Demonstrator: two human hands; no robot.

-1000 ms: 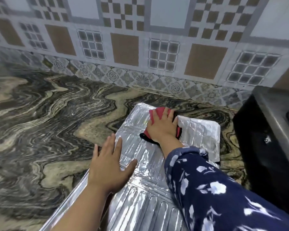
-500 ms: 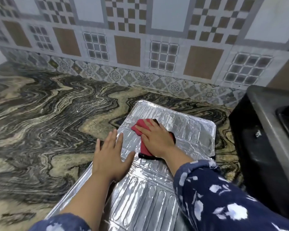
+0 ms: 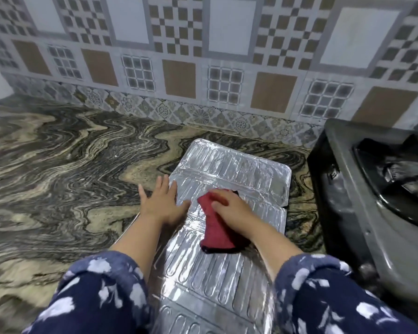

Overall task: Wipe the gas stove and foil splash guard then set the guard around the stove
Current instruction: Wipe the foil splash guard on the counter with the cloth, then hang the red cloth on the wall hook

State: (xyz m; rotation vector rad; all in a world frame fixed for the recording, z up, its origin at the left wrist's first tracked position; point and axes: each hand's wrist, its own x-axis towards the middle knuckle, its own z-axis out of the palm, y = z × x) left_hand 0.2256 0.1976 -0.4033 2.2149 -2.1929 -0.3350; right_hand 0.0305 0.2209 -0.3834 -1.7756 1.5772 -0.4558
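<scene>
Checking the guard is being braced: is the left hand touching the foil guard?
Touching. The head view shows the left hand spread flat on the foil guard's left edge, thumb on the foil.

Swirled marble surface (image 3: 65, 165) carried the foil splash guard (image 3: 227, 169) lying flat, with the black gas stove (image 3: 348, 189) just beside it.

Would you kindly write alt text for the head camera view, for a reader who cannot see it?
A person's right hand presses a red cloth onto a foil splash guard lying flat on a marbled countertop, while the left hand rests flat on the guard's left edge. A dark gas stove sits to the right, before a patterned tile wall.
</scene>
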